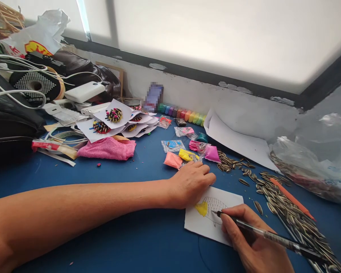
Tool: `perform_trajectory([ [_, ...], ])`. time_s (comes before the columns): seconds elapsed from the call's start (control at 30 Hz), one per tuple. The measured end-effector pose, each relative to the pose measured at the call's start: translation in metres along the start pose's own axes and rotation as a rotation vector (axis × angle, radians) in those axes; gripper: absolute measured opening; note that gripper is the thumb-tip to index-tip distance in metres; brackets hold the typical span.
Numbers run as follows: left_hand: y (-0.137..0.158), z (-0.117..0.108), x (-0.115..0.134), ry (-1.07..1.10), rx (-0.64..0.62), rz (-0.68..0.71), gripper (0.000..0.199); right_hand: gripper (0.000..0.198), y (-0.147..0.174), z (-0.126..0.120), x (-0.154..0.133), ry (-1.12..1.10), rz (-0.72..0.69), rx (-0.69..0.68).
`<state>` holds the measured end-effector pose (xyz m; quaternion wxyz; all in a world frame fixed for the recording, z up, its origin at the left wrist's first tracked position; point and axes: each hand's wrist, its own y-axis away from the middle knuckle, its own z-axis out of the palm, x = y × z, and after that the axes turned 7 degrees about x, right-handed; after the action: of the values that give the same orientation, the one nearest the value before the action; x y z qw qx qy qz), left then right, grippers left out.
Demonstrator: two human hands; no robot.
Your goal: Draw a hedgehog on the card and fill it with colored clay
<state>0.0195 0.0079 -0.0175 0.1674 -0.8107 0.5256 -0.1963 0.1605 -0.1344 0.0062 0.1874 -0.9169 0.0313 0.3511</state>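
Observation:
My right hand (254, 235) is closed around a black pen (272, 237). The pen's tip touches a small white paper card (194, 223) lying on the blue table. On the card is a rounded outline filled with small marks (214, 204), with a yellow patch (201, 208) on its left side. My left hand (191, 184) rests palm down at the card's upper left edge, fingers bent and slightly apart, their undersides hidden. Just beyond its fingers lie an orange clay packet (173, 160) and a yellow clay packet (188, 155).
Striped sunflower seeds (295, 216) and an orange stick (292, 199) lie at right, near a plastic bag (315, 167). White sheets (238, 142) lean behind. A pink cloth (108, 148), decorated cards (113, 115), cables and a black bag (11, 121) crowd the left.

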Motion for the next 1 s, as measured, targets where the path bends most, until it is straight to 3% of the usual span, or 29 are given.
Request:
perform_trajectory([
  [0.17, -0.001, 0.001, 0.0, -0.002, 0.0, 0.0, 0.013, 0.018, 0.0, 0.0, -0.002, -0.006, -0.03, -0.01],
  [0.3, 0.0, 0.0, 0.001, 0.005, -0.004, 0.0, 0.014, 0.017, 0.005, 0.006, -0.006, -0.073, 0.073, 0.08],
  [0.5, 0.0, -0.001, 0.0, 0.011, -0.012, -0.002, 0.013, 0.016, 0.006, 0.007, -0.011, -0.107, 0.122, 0.082],
  [1.0, 0.0, -0.003, 0.0, 0.008, -0.026, 0.0, 0.013, 0.02, 0.005, 0.006, -0.012, -0.074, 0.089, 0.073],
])
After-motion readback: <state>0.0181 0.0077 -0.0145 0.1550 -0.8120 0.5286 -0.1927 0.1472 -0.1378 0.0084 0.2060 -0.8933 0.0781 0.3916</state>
